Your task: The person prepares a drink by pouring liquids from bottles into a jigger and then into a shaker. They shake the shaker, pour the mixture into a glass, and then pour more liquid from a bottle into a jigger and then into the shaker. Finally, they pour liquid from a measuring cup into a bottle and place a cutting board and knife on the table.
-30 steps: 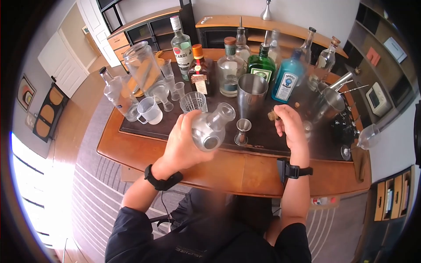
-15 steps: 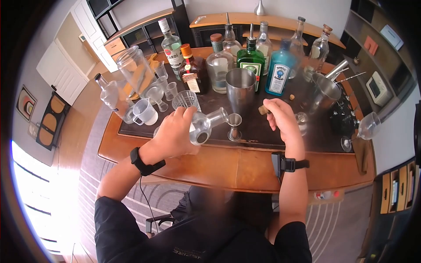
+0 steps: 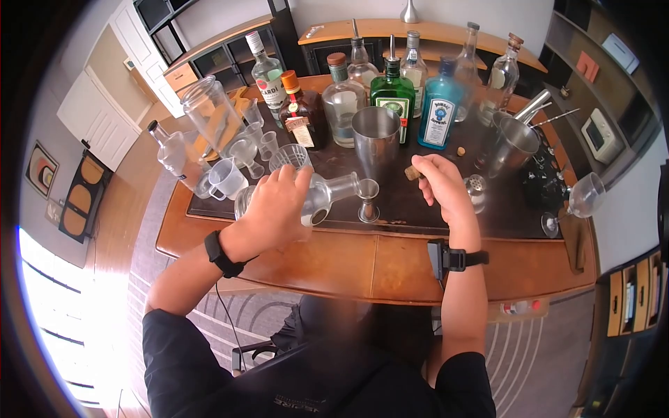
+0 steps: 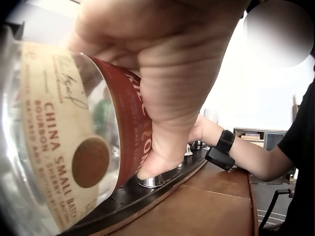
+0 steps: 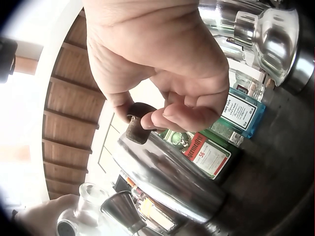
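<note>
My left hand (image 3: 275, 207) grips a clear glass bottle (image 3: 340, 187), tipped almost level with its neck to the right. The bottle's mouth is right at the rim of a steel double jigger (image 3: 368, 203), which stands upright on the dark mat. Up close in the left wrist view, the bottle's cream label (image 4: 51, 142) and red band are visible. Between thumb and fingers, my right hand (image 3: 446, 189) pinches a cork stopper (image 5: 138, 130), held above the mat to the right of the jigger. Behind the jigger stands a steel shaker tin (image 3: 376, 143).
Several liquor bottles line the back, among them a green bottle (image 3: 391, 94) and a blue bottle (image 3: 438, 111). Glasses, a measuring cup (image 3: 228, 180) and a large jar (image 3: 212, 115) crowd the left. A steel tin with bar tools (image 3: 514, 143) and a wine glass (image 3: 585, 195) stand right.
My left hand has lowered the bottle and tipped it further, bringing its mouth to the jigger's rim. My right hand still pinches the cork. The head view has shifted slightly.
</note>
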{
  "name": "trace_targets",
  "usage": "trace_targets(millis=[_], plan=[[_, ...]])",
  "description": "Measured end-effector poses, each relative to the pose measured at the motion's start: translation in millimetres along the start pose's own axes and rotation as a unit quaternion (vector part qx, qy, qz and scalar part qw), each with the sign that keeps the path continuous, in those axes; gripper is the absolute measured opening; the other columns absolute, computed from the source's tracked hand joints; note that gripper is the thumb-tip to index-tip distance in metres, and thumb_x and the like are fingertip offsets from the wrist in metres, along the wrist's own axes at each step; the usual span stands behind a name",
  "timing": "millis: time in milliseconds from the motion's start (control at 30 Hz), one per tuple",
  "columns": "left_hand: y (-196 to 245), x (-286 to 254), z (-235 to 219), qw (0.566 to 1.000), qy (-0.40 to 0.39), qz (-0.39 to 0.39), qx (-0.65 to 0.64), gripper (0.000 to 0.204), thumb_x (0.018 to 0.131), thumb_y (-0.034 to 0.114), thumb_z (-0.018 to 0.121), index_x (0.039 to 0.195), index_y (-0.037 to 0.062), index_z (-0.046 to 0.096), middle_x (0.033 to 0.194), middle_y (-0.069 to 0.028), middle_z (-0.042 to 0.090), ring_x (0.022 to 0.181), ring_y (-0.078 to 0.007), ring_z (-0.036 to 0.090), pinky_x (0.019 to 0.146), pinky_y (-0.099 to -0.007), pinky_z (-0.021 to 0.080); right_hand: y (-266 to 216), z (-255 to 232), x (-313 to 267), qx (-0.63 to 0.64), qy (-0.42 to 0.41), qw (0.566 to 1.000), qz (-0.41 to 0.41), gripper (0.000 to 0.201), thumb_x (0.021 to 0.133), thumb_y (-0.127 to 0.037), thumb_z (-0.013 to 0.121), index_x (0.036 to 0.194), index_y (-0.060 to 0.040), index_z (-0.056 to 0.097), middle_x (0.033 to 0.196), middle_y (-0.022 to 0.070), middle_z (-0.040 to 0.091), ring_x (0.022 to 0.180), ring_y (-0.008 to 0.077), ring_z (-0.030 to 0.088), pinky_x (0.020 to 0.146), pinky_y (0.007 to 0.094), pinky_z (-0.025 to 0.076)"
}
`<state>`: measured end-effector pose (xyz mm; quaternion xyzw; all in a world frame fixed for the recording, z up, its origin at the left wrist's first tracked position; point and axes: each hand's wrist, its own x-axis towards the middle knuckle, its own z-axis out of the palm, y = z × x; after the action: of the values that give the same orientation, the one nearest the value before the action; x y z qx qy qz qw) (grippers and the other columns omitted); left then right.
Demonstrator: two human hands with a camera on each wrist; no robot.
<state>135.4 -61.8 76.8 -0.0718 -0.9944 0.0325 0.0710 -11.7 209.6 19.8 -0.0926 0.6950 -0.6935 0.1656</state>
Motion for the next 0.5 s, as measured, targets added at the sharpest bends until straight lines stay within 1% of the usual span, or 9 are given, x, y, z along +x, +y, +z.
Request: trace_targets(millis=[67,167,267,367,500], plan=[[1.6,0.6,-0.6,1.000,-0.006,-0.001,0.009,0.094,0.055,0.023,0.087,0.135,-0.0004,0.045,0.112,-0.0215,0.056,0.105,-0.0398,0.061,0.092,-0.0474,0.052,0.2,-0.2,0.2,-0.001,-0.001,1.000,0.001,0.032,0.097,-0.039,0.067,0.089,-0.0086,0.062,0.067,-0.0029,0.055,0.051,0.0047,0.049,0.044,0.0221,0.036],[1.8,0.3,4.0,0.997,0.041,0.037,0.054,0.090,0.053,0.022,0.087,0.131,-0.0019,0.048,0.102,-0.0178,0.056,0.096,-0.0339,0.063,0.080,-0.0418,0.053,0.3,-0.5,-0.1,0.001,-0.004,1.000,-0.004,0.032,0.097,-0.039,0.067,0.090,-0.0085,0.062,0.067,-0.0030,0.054,0.051,0.0045,0.049,0.044,0.0218,0.037],[4.6,1.2,3.0,0.996,0.042,0.042,0.069,0.089,0.055,0.022,0.086,0.131,-0.0022,0.047,0.101,-0.0172,0.056,0.094,-0.0326,0.063,0.077,-0.0415,0.053,0.2,0.0,-0.1,0.001,0.001,1.000,0.003,0.032,0.096,-0.039,0.068,0.091,-0.0082,0.062,0.067,-0.0032,0.054,0.051,0.0044,0.048,0.044,0.0216,0.037],[7.9,4.0,-0.6,0.997,-0.010,0.007,0.071,0.095,0.054,0.024,0.089,0.134,-0.0001,0.044,0.109,-0.0205,0.056,0.102,-0.0386,0.062,0.088,-0.0458,0.052,2.2,-1.4,1.6,0.005,-0.001,1.000,0.004,0.032,0.096,-0.039,0.068,0.092,-0.0079,0.063,0.067,-0.0032,0.054,0.051,0.0043,0.048,0.044,0.0217,0.037],[9.3,4.8,-5.8,0.997,-0.017,0.014,0.079,0.095,0.053,0.023,0.090,0.134,0.0002,0.045,0.107,-0.0197,0.056,0.100,-0.0381,0.062,0.087,-0.0457,0.052,-0.8,0.0,-1.3,0.007,0.000,1.000,0.002,0.032,0.096,-0.039,0.068,0.092,-0.0076,0.063,0.067,-0.0032,0.054,0.051,0.0041,0.048,0.044,0.0217,0.037]])
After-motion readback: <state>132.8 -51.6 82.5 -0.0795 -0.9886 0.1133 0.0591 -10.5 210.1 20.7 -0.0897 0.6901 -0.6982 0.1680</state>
